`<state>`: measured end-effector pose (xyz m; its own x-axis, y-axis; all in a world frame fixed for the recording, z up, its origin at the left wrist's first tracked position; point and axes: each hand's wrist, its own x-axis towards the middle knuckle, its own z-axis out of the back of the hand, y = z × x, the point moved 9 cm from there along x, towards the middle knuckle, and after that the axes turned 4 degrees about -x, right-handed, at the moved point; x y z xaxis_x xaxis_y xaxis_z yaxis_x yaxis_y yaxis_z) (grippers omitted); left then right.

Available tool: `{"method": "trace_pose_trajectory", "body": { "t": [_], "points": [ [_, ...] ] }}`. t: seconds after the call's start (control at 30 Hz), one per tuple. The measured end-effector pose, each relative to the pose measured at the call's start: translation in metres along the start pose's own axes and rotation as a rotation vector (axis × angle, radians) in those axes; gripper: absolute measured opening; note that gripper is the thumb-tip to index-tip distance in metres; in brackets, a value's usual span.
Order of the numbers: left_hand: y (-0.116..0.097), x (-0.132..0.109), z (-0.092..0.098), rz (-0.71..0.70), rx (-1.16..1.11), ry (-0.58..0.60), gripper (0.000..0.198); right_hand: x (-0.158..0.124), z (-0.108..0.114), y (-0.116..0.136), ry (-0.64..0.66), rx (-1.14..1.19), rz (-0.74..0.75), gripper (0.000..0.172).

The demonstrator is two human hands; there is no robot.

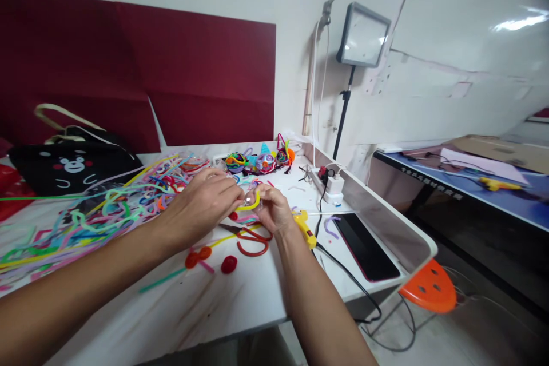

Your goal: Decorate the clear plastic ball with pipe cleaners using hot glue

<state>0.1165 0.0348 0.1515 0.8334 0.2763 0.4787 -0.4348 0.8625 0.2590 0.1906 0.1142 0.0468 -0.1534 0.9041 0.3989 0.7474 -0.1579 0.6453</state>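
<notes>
My left hand has its fingers curled together at a small clear, shiny piece edged by a curved yellow pipe cleaner. From the other side, my right hand pinches the same piece; its exact shape is partly hidden by the fingers. Just below the hands lie orange-handled scissors, with a yellow strip beside the blades. Closer to me on the white table are a red pompom-like ball and an orange coiled piece joined with green and pink stems.
Many coloured pipe cleaners heap at the left, before a black bag. Finished-looking colourful figures stand at the back. On the right are a yellow glue gun, a dark phone-like slab, a power strip and a raised table edge.
</notes>
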Motion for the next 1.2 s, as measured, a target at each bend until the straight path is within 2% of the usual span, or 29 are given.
{"method": "trace_pose_trajectory", "body": {
  "t": [0.1, 0.17, 0.23, 0.3, 0.37, 0.43, 0.5, 0.53, 0.63, 0.73, 1.0, 1.2],
  "points": [
    [0.003, 0.003, 0.003, 0.032, -0.065, 0.002, 0.028, 0.0, 0.002, 0.001, -0.009, -0.025, 0.015, 0.007],
    [0.01, 0.002, 0.007, 0.096, -0.148, -0.04, 0.025, 0.0, 0.004, 0.002, -0.024, -0.03, 0.017, 0.006],
    [0.028, -0.005, 0.01, 0.249, -0.268, -0.124, 0.021, 0.001, 0.006, 0.003, -0.044, -0.018, 0.023, 0.006],
    [0.053, -0.022, 0.005, 0.478, -0.426, -0.238, 0.02, 0.001, 0.008, 0.006, -0.064, 0.004, 0.035, 0.006],
    [0.075, -0.046, -0.01, 0.719, -0.65, -0.384, 0.027, 0.001, 0.008, 0.007, -0.073, 0.028, 0.035, 0.005],
    [0.088, -0.072, -0.036, 0.957, -0.928, -0.505, 0.034, 0.001, 0.007, 0.007, -0.076, 0.042, 0.022, 0.005],
    [0.084, -0.087, -0.069, 1.123, -1.221, -0.511, 0.038, 0.0, 0.006, 0.007, -0.077, 0.044, 0.004, 0.006],
    [0.078, -0.089, -0.082, 1.159, -1.389, -0.514, 0.036, -0.001, 0.005, 0.006, -0.073, 0.038, -0.004, 0.007],
    [0.055, -0.085, -0.104, 1.169, -1.811, -0.528, 0.023, -0.002, 0.001, 0.004, -0.046, 0.007, -0.017, 0.007],
    [0.044, -0.079, -0.11, 1.159, -2.004, -0.55, 0.011, -0.003, -0.001, 0.001, -0.032, -0.026, -0.019, 0.006],
    [0.046, -0.076, -0.118, 1.053, -2.152, -0.643, 0.003, 0.001, 0.014, -0.01, -0.119, 0.007, -0.06, 0.004],
    [0.045, -0.076, -0.125, 1.037, -2.218, -0.664, 0.007, 0.001, 0.026, -0.021, -0.223, 0.092, -0.115, 0.003]
  ]
}}
